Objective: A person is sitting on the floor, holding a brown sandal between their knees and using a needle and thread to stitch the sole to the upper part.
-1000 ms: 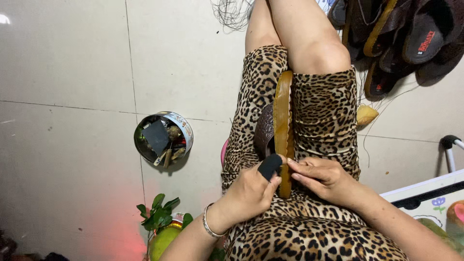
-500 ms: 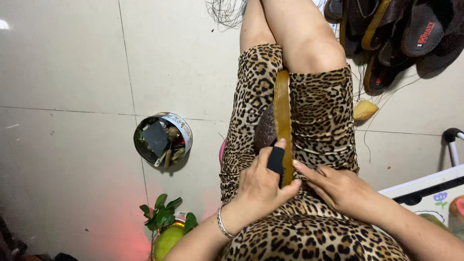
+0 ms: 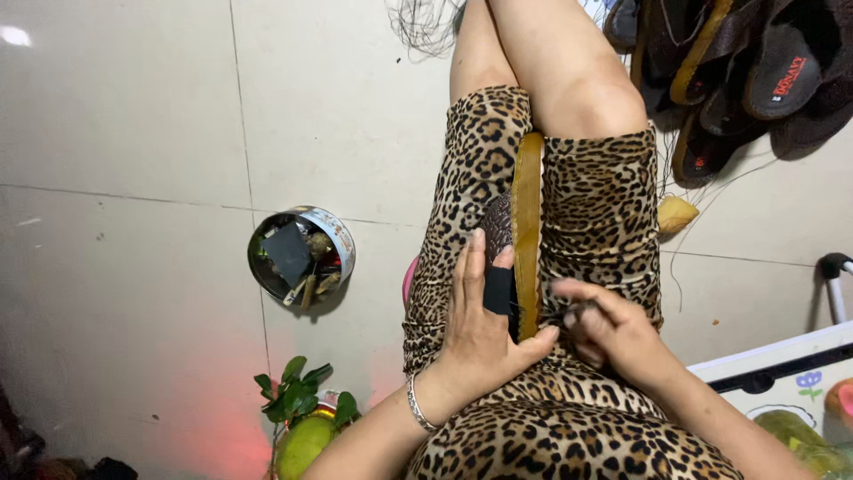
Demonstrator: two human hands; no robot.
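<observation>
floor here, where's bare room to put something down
Bare tile spreads left of the legs, above and beside the round tin. Crowded: the sandal pile top right, the leafy fruit below the tin, and the lap, where left hand and right hand work on the tan sole.

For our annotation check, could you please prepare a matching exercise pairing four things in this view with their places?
1. tan curved shoe sole
2. round metal tin
3. silver bracelet
4. pile of dark sandals

A. top right, on the floor
B. on the left wrist
C. on the lap, under the left hand
D. on the tiles, left of the legs

Pairs: 1-C, 2-D, 3-B, 4-A
</observation>
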